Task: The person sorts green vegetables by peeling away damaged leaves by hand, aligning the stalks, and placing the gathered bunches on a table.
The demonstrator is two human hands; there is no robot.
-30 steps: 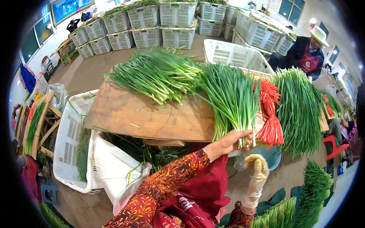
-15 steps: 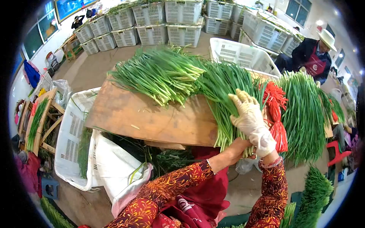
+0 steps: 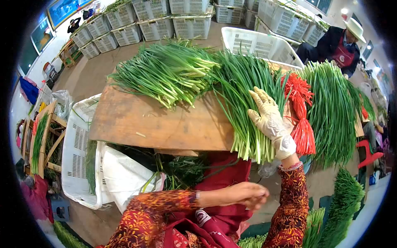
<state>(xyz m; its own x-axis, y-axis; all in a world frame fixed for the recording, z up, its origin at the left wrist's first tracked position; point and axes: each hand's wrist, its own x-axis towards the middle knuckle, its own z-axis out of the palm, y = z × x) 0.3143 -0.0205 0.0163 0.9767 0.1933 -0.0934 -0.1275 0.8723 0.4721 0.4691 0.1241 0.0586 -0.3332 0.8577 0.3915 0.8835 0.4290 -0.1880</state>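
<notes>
My gloved right hand (image 3: 268, 120) lies with fingers stretched out on a bundle of garlic chives (image 3: 244, 99), whose pale stem ends point toward me over the board's near edge. My bare left hand (image 3: 246, 194) is in front of my red apron, below the board and apart from the chives. Its fingers are curled together and slightly blurred; whether anything is in them is hidden. A bunch of red plastic ties (image 3: 302, 118) sits just right of my gloved hand. Farther left, another heap of garlic chives (image 3: 165, 74) rests on the wooden board (image 3: 165, 124).
More garlic chives (image 3: 331, 115) hang over the board's right side. A white crate (image 3: 76, 153) with a white sack (image 3: 124, 173) stands at lower left. Another white crate (image 3: 260, 43) is behind the board. Stacked crates (image 3: 192, 27) line the back. A person in a hat (image 3: 343, 51) sits at upper right.
My left hand has left the stem ends and moved down and left toward my apron. My right hand stays on the chives. The view has shifted slightly.
</notes>
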